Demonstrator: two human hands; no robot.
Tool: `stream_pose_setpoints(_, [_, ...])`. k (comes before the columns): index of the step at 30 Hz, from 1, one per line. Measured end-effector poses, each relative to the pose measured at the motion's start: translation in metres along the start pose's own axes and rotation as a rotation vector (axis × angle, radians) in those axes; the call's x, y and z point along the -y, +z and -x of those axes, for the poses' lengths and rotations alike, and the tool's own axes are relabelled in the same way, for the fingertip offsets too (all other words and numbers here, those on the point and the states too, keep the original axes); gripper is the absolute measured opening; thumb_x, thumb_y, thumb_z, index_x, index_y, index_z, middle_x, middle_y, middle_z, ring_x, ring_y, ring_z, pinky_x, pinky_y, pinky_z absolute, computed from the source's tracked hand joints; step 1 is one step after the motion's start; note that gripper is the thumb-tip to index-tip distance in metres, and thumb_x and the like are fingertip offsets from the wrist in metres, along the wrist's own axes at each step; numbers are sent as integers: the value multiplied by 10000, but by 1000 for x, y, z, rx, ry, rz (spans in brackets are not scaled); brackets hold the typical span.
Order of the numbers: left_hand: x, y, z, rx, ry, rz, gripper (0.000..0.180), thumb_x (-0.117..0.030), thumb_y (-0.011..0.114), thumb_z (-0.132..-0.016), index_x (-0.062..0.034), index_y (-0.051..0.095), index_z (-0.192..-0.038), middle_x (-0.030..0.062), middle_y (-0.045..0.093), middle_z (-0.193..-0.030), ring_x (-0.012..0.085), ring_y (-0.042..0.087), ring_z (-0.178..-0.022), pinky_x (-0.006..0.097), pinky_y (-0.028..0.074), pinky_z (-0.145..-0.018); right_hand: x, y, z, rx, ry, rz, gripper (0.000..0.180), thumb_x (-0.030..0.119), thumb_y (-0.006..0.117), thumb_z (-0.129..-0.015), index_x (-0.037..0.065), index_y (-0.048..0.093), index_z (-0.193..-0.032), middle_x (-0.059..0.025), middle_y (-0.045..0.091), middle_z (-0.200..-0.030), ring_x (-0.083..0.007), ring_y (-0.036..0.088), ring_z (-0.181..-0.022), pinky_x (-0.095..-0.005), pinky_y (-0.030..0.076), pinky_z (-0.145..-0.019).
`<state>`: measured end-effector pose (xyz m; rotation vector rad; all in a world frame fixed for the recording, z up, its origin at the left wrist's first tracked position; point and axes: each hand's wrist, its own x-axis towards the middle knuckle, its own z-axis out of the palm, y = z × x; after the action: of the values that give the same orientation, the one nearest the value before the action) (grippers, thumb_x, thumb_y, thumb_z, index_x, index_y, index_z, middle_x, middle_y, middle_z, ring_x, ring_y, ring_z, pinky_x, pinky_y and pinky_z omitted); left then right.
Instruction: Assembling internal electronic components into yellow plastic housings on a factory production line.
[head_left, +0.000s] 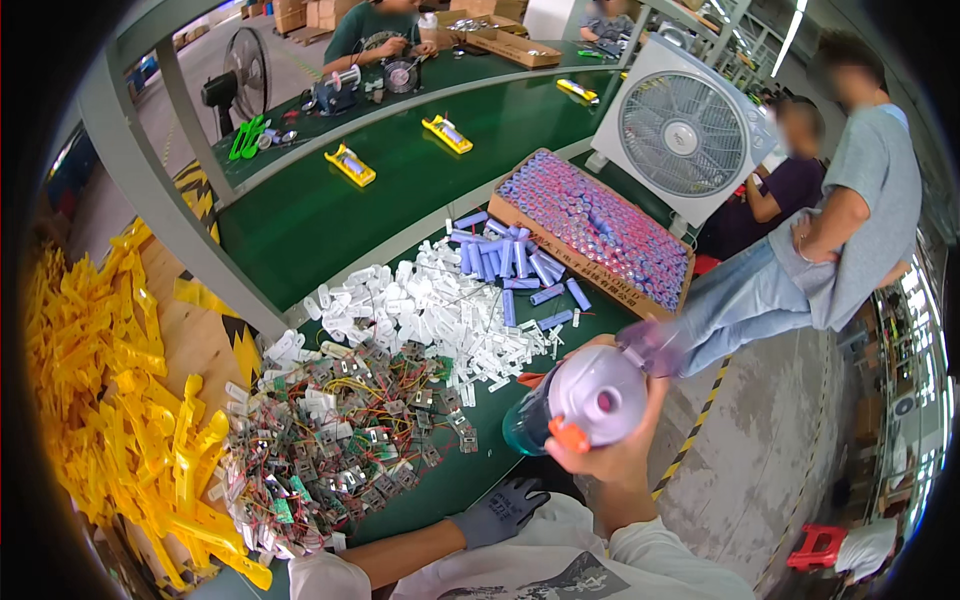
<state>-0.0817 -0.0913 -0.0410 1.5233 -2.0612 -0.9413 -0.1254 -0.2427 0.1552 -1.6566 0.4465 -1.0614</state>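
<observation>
My right hand (625,455), bare, is wrapped round a water bottle (600,395) above the table's near right edge. Its pale purple lid faces up with the flip cap swung back, showing the spout; an orange latch sits on the near side and the body is dark teal. In a grey work glove, my left hand (500,512) rests at the table's near edge against my shirt, fingers loosely stretched and holding nothing. Nearest to it lies a heap of small circuit boards with wires (350,430). White plastic pieces (400,315) and loose purple battery cells (510,255) lie beyond.
A cardboard box packed with battery cells (600,230) stands behind the loose ones, beside a box fan (683,130). Yellow plastic casings (120,400) are heaped at left. Yellow casings with cells (447,133) lie on the green conveyor belt (300,240). A person (840,200) stands at right; others sit beyond.
</observation>
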Motion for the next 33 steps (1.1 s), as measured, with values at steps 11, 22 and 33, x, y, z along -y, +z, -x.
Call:
stream_pose_setpoints(11, [-7,-13,4,153,17,-200,528,-269,500,-890,-96,378,-1374,225,383,-1379,350,439,-1181,473,346,-1008,-66,-18,8,-12,-441,178,741,70,810,-569,177,333,-1125,-205,410,-1152,-326,527,-990,-469,525,-831])
stream_pose_setpoints(22, [-14,-11,-6,269,-6,-244,572,-306,565,-845,-89,409,-1351,200,415,-1342,337,445,-1173,451,377,-978,-57,-20,11,-158,-349,24,586,501,729,-750,115,405,-1049,-168,514,-1056,-303,565,-942,-405,479,-812])
stream_pose_setpoints(33, [-6,-46,-4,-1004,-222,239,729,-119,769,-679,-13,411,-1306,212,469,-1295,390,468,-1169,456,404,-967,-170,-16,70,9,-140,-41,940,758,473,-779,56,298,-1380,-193,520,-1211,-250,553,-1047,-365,445,-889])
